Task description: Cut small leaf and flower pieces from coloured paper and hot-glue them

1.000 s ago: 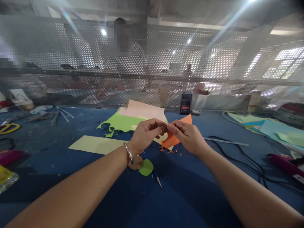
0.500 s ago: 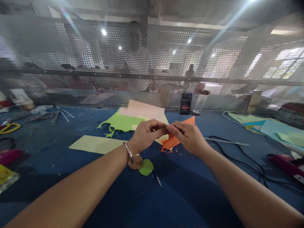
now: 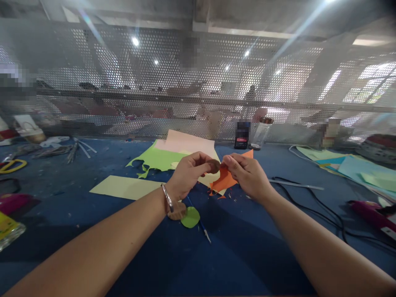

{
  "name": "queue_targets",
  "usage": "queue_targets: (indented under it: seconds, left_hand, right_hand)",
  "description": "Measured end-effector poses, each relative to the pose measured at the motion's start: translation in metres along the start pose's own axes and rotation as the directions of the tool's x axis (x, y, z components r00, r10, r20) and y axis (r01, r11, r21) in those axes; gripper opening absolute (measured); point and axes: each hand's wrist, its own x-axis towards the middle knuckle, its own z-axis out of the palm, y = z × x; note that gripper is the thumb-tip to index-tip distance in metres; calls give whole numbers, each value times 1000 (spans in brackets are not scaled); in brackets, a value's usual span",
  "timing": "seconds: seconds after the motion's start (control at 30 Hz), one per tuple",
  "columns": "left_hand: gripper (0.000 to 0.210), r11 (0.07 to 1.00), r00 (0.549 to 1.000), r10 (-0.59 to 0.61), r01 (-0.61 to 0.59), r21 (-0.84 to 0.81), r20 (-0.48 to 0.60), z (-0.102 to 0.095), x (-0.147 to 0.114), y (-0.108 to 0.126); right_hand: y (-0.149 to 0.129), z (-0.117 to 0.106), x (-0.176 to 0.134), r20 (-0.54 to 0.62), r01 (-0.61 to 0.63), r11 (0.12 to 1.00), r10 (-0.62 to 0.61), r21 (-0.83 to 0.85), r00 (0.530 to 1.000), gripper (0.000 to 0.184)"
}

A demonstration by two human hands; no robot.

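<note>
My left hand (image 3: 190,173), with a silver bangle at the wrist, pinches a small brown disc (image 3: 213,166) between thumb and fingers. Close at its right edge is my right hand (image 3: 249,173), thumb pressed to the fingertips; whatever they pinch is hidden. Behind and below the right hand lies cut orange paper (image 3: 223,181) with small orange scraps. Under my left wrist a brown round piece (image 3: 177,211) lies beside a green paper circle (image 3: 190,217). A blue pen-like tool with a pale pointed tip (image 3: 206,235) passes beneath that circle.
Cut green paper (image 3: 159,159), a pink sheet (image 3: 188,142) and a pale yellow strip (image 3: 126,187) lie on the blue table. A phone (image 3: 242,136) and clear bottle (image 3: 261,134) stand by the perforated screen. Black cable (image 3: 328,210) and coloured sheets (image 3: 359,169) are at right, yellow-handled scissors (image 3: 14,166) left.
My hands have drawn slightly apart, and the brown disc in my left hand has turned so its face shows more. The things on the table stay in place.
</note>
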Motion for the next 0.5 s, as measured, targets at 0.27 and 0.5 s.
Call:
queue_targets:
  seconds: [0.27, 0.5]
  left_hand:
    - [21, 979, 995, -98, 96, -180, -3, -3, 3, -6]
    - [17, 980, 990, -115, 100, -172, -85, 1, 0, 0]
  right_hand:
    - [8, 5, 1, 62, -78, 995, 73, 67, 995, 57]
    - [0, 4, -1, 71, -46, 998, 49, -43, 996, 54]
